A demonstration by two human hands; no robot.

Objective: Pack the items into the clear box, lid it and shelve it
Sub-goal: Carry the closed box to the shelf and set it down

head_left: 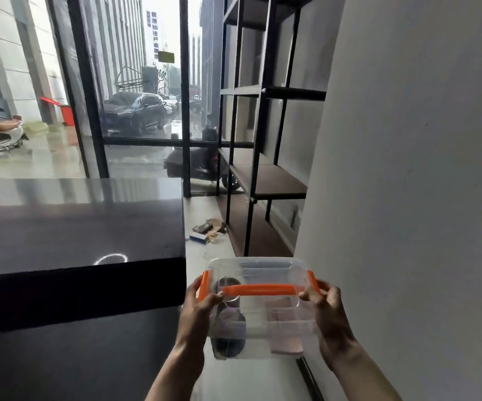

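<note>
I hold a clear box (263,328) in the air in front of me, low in the head view. Its clear lid is on, with an orange handle (258,290) across the top and orange clips at both ends. Dark and pinkish items show blurred through its walls. My left hand (202,308) grips the left end by the clip. My right hand (325,308) grips the right end. A black metal shelf unit (274,180) with brown boards stands ahead against the wall, beyond the box.
A dark glossy table (74,227) fills the left side, its corner close to the box. A grey wall (407,169) rises on the right. Cardboard scraps (208,230) lie on the floor by the shelf's foot. Glass windows stand behind.
</note>
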